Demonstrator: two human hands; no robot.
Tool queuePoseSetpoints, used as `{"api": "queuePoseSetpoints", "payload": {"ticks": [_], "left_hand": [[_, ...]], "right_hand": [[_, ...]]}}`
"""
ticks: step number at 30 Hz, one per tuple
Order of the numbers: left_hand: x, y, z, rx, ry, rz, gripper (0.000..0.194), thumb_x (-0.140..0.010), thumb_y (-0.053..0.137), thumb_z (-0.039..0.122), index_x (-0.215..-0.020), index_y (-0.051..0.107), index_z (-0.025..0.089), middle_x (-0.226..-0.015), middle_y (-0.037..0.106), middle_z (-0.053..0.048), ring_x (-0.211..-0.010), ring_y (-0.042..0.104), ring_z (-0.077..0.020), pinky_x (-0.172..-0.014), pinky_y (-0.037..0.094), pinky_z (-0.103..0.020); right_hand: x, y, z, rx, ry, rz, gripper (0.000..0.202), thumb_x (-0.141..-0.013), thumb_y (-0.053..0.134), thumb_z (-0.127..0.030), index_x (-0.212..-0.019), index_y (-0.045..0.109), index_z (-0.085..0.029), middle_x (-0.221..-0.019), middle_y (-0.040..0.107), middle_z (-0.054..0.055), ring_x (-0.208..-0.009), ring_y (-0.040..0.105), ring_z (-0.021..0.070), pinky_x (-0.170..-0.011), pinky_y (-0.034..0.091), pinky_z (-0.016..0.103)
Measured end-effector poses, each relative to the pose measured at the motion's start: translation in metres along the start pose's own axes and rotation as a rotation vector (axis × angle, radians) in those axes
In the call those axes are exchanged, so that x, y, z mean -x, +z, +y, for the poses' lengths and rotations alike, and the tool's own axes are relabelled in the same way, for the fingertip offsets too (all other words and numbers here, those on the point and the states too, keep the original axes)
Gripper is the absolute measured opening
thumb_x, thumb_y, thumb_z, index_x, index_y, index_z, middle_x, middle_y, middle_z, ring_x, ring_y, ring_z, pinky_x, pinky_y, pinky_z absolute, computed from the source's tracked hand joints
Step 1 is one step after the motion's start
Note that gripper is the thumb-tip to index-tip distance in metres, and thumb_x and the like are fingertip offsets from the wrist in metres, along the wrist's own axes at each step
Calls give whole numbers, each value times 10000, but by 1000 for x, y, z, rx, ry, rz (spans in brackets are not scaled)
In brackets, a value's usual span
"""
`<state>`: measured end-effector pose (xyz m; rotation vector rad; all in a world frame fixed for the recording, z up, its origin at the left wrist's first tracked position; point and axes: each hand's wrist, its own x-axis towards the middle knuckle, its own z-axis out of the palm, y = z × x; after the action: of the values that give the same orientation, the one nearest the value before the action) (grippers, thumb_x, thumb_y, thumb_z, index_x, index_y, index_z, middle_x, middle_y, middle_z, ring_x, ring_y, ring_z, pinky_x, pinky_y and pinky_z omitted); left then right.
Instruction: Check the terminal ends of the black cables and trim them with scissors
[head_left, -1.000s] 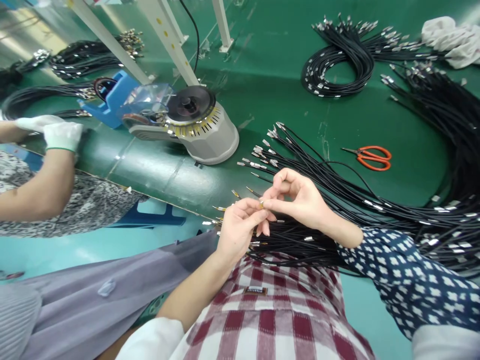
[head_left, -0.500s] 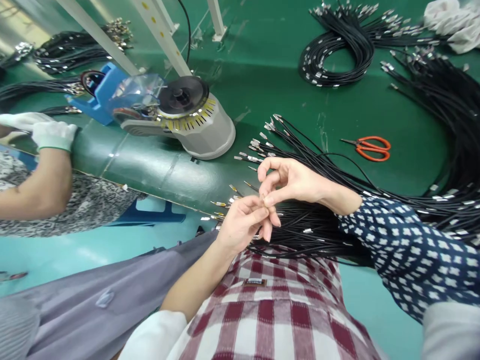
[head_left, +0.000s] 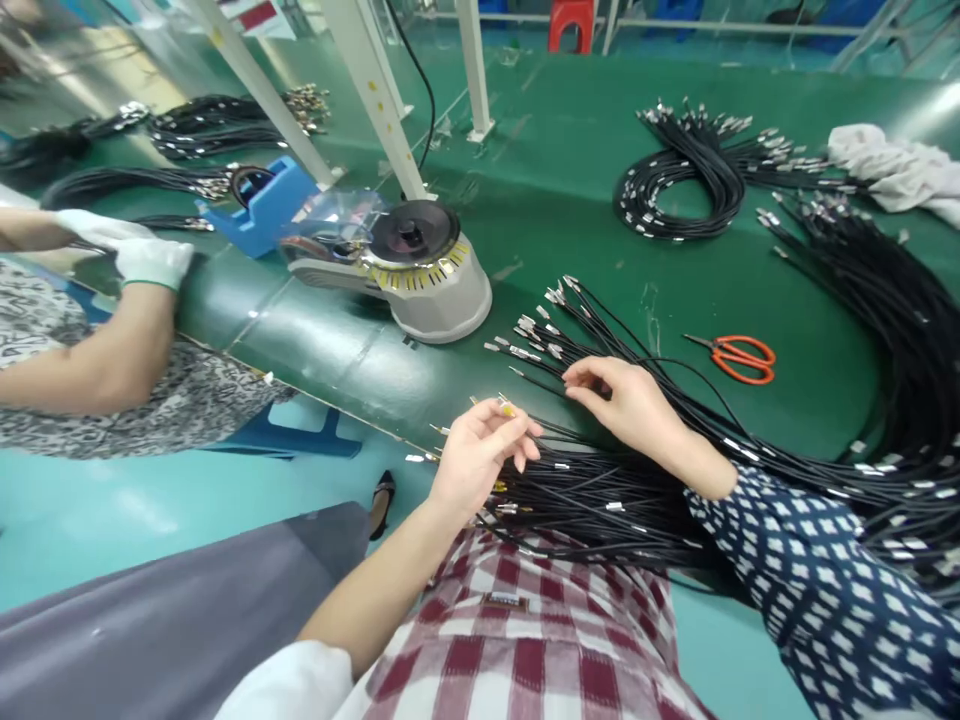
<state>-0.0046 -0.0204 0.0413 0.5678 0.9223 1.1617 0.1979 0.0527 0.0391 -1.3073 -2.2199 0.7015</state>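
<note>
My left hand [head_left: 480, 450] pinches the end of a black cable, where a small yellow piece [head_left: 508, 410] shows at the fingertips. To its right, my right hand [head_left: 626, 400] hovers over the black cables with curled fingers, thumb and forefinger near each other; whether anything is between them is too small to tell. Beneath and beside both hands lies a thick bundle of black cables [head_left: 592, 490] with silver ends and white labels. More silver cable ends [head_left: 532, 335] fan out on the green table beyond my hands.
A round tape dispenser [head_left: 439, 290] stands beyond my left hand, beside a blue tape holder [head_left: 270, 205]. Orange-handled scissors [head_left: 742, 358] lie to the right. Coiled cables [head_left: 679, 190] and a white cloth [head_left: 892, 170] are farther back. A person's gloved hand [head_left: 154, 260] is at left.
My hands have come apart: the right one has moved away to the right, while the left one keeps the cable end. The view has tilted up, showing more of the table's far side.
</note>
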Motion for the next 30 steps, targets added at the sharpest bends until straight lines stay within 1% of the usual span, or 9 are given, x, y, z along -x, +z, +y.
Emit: {"api": "queuePoseSetpoints", "payload": {"ticks": [4,6,10,12,15,18,21,27,30], "left_hand": [[5,-7,-2,-151,74,56,243,-868,677,373,-926,642,139,-820,754,-92,-632,716,-175,-579,550,-261],[10,-18,-4,-376,141,109,281,-919,590,410,-889,670,143,-847,748,-99,-646,701,-180,-599,545,-292],[21,-42,-2,-1103,424,284,220,-831,698,394,-769,712,183,-836,694,-71,-799,616,-220,-784,507,-383],[21,-46,3,-1289,564,395,213,-748,779,386,-829,726,196,-905,671,-76,-925,578,-261,-880,471,-435],[15,-30,8,-1110,613,382,229,-792,743,328,-984,720,206,-978,682,-80,-938,593,-236,-857,489,-397],[1,-1,9,-583,345,99,247,-840,692,287,-1062,694,178,-966,728,-85,-705,640,-156,-646,522,-294],[-12,16,6,-212,139,-25,208,-832,709,318,-917,710,127,-830,746,-89,-585,661,-143,-553,530,-264],[-14,12,4,-118,86,-46,227,-788,768,314,-871,725,106,-729,741,-78,-559,689,-158,-535,551,-251],[-10,9,5,-143,76,-57,208,-799,755,305,-862,717,110,-711,737,-72,-550,685,-158,-528,548,-252]], "right_hand": [[3,8,-6,373,-19,-46,157,-881,650,-322,-848,698,-176,-941,707,106,-913,632,264,-739,463,351],[3,9,-9,361,26,-84,167,-904,606,-292,-817,685,-173,-918,701,104,-843,630,239,-692,441,337],[6,-6,-11,-296,209,-285,208,-918,568,-372,-835,624,-189,-735,675,22,-611,567,135,-580,416,264],[10,-15,-11,-598,264,-386,254,-894,604,-427,-829,596,-181,-706,661,8,-572,529,108,-549,406,237],[17,-18,-14,-758,310,-452,283,-847,681,-434,-817,584,-170,-700,645,-4,-558,492,83,-538,394,214],[23,-14,-16,-801,317,-491,297,-847,688,-443,-827,578,-167,-696,637,-7,-558,489,79,-541,404,212],[25,-13,-15,-816,310,-548,310,-877,645,-468,-850,595,-163,-749,660,16,-580,530,92,-565,449,229],[4,-11,-29,-689,282,-269,289,-840,686,-437,-901,688,-155,-828,687,40,-579,554,102,-557,478,247],[-13,-7,-41,-734,218,-208,277,-820,699,-434,-857,700,-159,-794,697,43,-609,584,128,-550,488,256]]}}
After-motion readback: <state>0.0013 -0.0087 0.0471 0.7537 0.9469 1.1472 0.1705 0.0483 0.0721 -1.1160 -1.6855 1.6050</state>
